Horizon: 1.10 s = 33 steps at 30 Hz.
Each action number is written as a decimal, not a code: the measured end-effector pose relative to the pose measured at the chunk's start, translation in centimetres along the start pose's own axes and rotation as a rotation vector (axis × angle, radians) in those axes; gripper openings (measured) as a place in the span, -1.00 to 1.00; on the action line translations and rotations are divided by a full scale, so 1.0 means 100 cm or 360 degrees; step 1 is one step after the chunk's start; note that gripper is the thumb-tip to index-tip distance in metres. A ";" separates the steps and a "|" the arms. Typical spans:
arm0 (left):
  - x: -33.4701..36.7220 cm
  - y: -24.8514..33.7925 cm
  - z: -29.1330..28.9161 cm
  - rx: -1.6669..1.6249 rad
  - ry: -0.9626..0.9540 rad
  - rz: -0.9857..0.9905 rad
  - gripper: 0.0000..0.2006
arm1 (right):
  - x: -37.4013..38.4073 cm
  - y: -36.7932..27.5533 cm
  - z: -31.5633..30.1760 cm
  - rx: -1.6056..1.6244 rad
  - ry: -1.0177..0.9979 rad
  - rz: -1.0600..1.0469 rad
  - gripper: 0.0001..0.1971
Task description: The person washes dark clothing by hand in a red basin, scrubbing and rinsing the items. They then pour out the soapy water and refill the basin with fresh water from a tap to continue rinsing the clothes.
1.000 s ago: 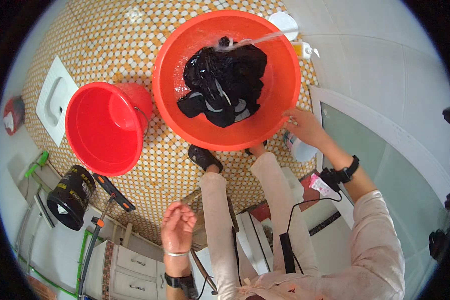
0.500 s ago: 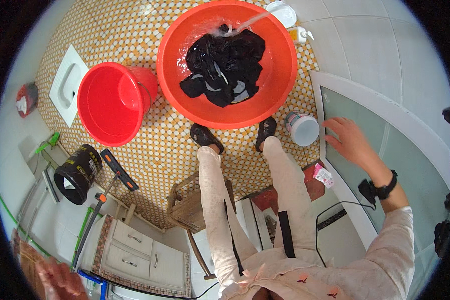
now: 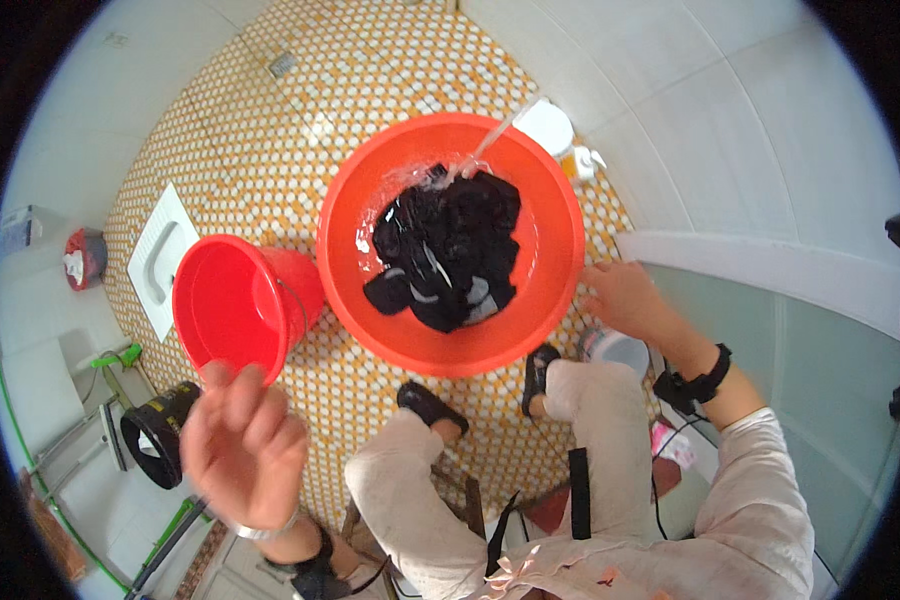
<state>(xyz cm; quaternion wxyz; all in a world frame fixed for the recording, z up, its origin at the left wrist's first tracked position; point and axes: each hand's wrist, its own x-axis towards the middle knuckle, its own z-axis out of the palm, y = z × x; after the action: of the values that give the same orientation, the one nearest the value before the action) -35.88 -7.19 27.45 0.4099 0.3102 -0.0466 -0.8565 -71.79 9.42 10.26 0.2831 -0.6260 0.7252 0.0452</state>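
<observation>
The left hand (image 3: 245, 450), its grip half-open and empty, obscures the near rim of the red bucket (image 3: 215, 310). The right hand (image 3: 632, 300) curls loosely beside the right rim of the orange basin (image 3: 450, 355); any hold cannot be determined. Black garments (image 3: 470, 230) lie in the basin under a water stream (image 3: 502, 130). Versus the earlier frame, both hands are closer to the basin.

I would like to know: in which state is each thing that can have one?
Orange basin, upright, with clothes inside
Black clothes, bunched, wet
Water stream, running into the basin
Red bucket, upright, uncovered
Left hand, empty, loosely curled
Right hand, beside basin rim, contact unclear
Pump bottle, upright
</observation>
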 end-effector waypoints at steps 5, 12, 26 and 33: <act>0.091 -0.057 -0.107 0.0031 0.0242 -0.0218 -0.86 | 0.083 0.013 0.081 0.0068 0.0048 0.0060 -0.67; 0.179 -0.121 -0.224 0.0266 0.0482 -0.0297 -0.92 | 0.217 0.047 0.164 0.0126 0.0156 -0.0039 -0.51; 0.280 -0.189 -0.240 0.1245 0.0196 -0.0270 -0.90 | 0.297 0.084 0.201 0.0091 0.0409 -0.0305 -0.41; 0.269 -0.193 -0.249 0.1855 0.0194 -0.0368 -0.92 | 0.307 0.085 0.221 0.0031 0.0409 -0.0433 -0.33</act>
<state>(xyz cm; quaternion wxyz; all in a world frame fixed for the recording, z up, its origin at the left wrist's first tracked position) -47.38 -9.74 -12.28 0.0781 0.5358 -0.4513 -0.7094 -73.64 -6.59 -25.00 0.1977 -0.7161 0.6645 -0.0810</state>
